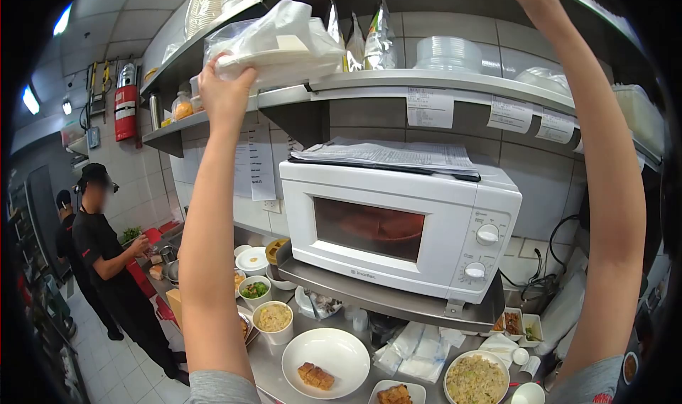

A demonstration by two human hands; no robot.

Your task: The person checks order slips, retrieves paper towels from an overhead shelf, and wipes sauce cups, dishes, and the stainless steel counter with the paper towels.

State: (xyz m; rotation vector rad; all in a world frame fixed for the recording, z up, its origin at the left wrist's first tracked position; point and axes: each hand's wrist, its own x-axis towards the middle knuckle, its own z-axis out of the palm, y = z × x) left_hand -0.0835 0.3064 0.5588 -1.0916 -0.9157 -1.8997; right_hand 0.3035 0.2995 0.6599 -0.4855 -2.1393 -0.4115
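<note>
My left hand [226,88] is raised to the upper shelf, fingers closed on a clear plastic bag [288,49] with white, flat items inside that I cannot make out. The bag is at the shelf's front edge, beside upright foil pouches [380,38]. My right arm [604,134] reaches up to the top right corner, where the hand passes out of the picture. Below, between my arms, stands a white microwave [447,226] with its door closed and a reddish glow inside. Papers [387,155] lie on top of it.
On the counter below are a white plate [348,344] with a browned piece of food, a bowl of rice [476,380] and a tub of rice [273,319]. Stacked clear lids [447,55] sit on the shelf. A co-worker [106,241] stands at left, another behind.
</note>
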